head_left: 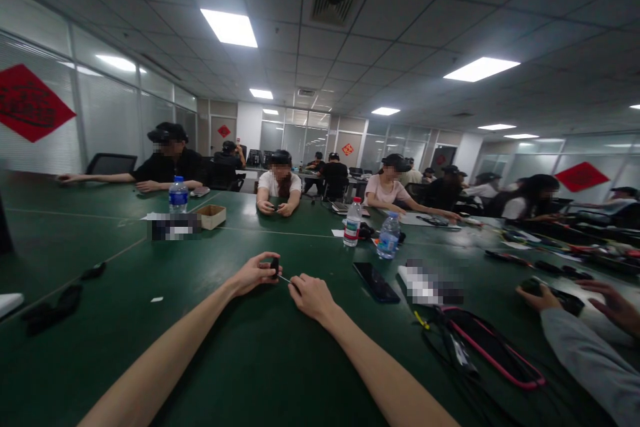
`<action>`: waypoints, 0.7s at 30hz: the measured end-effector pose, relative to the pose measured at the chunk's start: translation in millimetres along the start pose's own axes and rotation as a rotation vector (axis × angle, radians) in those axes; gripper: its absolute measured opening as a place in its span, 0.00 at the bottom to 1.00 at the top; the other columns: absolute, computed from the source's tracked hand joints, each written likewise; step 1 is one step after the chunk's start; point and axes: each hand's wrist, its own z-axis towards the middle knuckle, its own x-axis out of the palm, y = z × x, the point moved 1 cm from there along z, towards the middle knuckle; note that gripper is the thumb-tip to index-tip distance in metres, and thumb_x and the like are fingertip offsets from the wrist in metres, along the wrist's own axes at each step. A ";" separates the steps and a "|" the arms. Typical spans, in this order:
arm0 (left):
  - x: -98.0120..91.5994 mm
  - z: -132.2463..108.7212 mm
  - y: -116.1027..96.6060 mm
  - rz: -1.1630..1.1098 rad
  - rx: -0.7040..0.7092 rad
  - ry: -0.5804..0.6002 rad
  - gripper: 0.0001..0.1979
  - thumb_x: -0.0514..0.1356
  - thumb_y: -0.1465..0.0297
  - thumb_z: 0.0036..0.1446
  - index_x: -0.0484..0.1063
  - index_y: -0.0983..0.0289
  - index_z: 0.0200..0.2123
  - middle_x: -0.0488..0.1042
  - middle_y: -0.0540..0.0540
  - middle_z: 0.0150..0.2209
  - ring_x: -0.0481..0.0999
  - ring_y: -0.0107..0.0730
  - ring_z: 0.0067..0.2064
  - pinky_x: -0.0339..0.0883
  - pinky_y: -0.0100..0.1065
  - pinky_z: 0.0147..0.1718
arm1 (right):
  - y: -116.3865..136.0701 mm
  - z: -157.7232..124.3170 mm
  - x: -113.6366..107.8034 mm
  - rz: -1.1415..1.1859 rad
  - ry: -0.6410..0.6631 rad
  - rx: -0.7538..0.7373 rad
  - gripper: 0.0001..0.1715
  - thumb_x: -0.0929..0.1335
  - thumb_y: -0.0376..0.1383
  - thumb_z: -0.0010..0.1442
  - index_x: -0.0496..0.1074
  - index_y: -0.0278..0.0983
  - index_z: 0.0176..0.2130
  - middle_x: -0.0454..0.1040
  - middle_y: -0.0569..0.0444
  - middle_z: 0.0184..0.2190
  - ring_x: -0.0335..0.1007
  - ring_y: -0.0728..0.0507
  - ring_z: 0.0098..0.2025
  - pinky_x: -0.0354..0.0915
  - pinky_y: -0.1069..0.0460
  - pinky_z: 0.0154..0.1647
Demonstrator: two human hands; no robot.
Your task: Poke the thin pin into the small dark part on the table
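Note:
Over the green tabletop, my left hand (254, 273) is closed round a small black block-like object (275, 267), held upright between thumb and fingers. My right hand (311, 295) pinches a slim screwdriver-like tool (285, 279). Its thin metal shaft points left at the lower part of the black object; whether the tip touches it, I cannot tell. The tool's handle end is hidden in my right fingers. Both hands are close together near the middle of the view, with the forearms reaching in from below.
Right of my hands lie a black phone (376, 281), two water bottles (353, 221) and a pink-edged black pouch (493, 347) among cables. A small open box (211, 217) and another bottle (178, 196) stand at left. Another person's hands (543, 297) work at right; people sit opposite.

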 end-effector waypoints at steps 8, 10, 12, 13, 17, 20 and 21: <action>0.9 0.2 -0.2 0.024 -0.020 0.011 0.27 0.67 0.76 0.44 0.65 0.64 0.49 0.73 0.63 0.40 0.75 0.40 0.42 0.69 0.42 0.44 | -3.1 1.4 5.8 -0.059 -0.025 -0.014 0.18 0.55 0.44 0.65 0.69 0.39 0.40 0.72 0.51 0.36 0.69 0.49 0.31 0.61 0.56 0.29; 0.3 0.2 -1.1 0.027 -0.031 0.019 0.27 0.67 0.76 0.44 0.64 0.64 0.50 0.73 0.63 0.40 0.75 0.40 0.42 0.69 0.43 0.44 | -2.6 1.4 5.8 -0.059 -0.021 -0.011 0.19 0.55 0.43 0.65 0.68 0.39 0.40 0.72 0.51 0.36 0.69 0.49 0.31 0.60 0.56 0.29; -0.3 0.1 -1.7 0.027 -0.035 0.030 0.27 0.67 0.76 0.45 0.64 0.64 0.50 0.73 0.63 0.41 0.75 0.40 0.42 0.69 0.43 0.44 | -2.1 1.2 5.8 -0.051 -0.025 0.008 0.20 0.54 0.44 0.65 0.69 0.38 0.40 0.72 0.51 0.36 0.70 0.49 0.31 0.61 0.56 0.30; -0.5 0.1 -1.8 0.025 -0.035 0.035 0.27 0.67 0.76 0.45 0.64 0.64 0.50 0.73 0.63 0.41 0.75 0.40 0.42 0.69 0.43 0.44 | -1.9 1.1 6.0 -0.044 -0.028 0.019 0.21 0.54 0.44 0.65 0.69 0.38 0.40 0.73 0.51 0.36 0.70 0.49 0.32 0.61 0.56 0.30; -0.7 0.4 -1.5 0.017 -0.024 0.025 0.27 0.67 0.75 0.45 0.63 0.64 0.50 0.73 0.63 0.41 0.75 0.41 0.43 0.69 0.44 0.44 | -1.7 0.7 7.9 -0.029 -0.042 0.025 0.22 0.52 0.44 0.66 0.69 0.39 0.40 0.73 0.51 0.35 0.70 0.49 0.31 0.61 0.55 0.31; -0.5 0.3 -1.6 0.011 -0.025 0.026 0.26 0.66 0.74 0.46 0.63 0.63 0.49 0.73 0.63 0.41 0.75 0.40 0.42 0.68 0.44 0.44 | -2.0 0.4 9.7 -0.036 -0.066 0.021 0.23 0.51 0.45 0.66 0.68 0.39 0.40 0.73 0.51 0.35 0.69 0.49 0.30 0.61 0.56 0.30; -0.5 0.1 -1.8 0.009 -0.026 0.026 0.26 0.66 0.74 0.47 0.63 0.63 0.49 0.73 0.63 0.42 0.75 0.40 0.42 0.68 0.44 0.44 | -2.1 0.3 10.3 -0.035 -0.075 0.020 0.24 0.51 0.45 0.66 0.68 0.39 0.40 0.73 0.51 0.34 0.69 0.49 0.30 0.61 0.56 0.29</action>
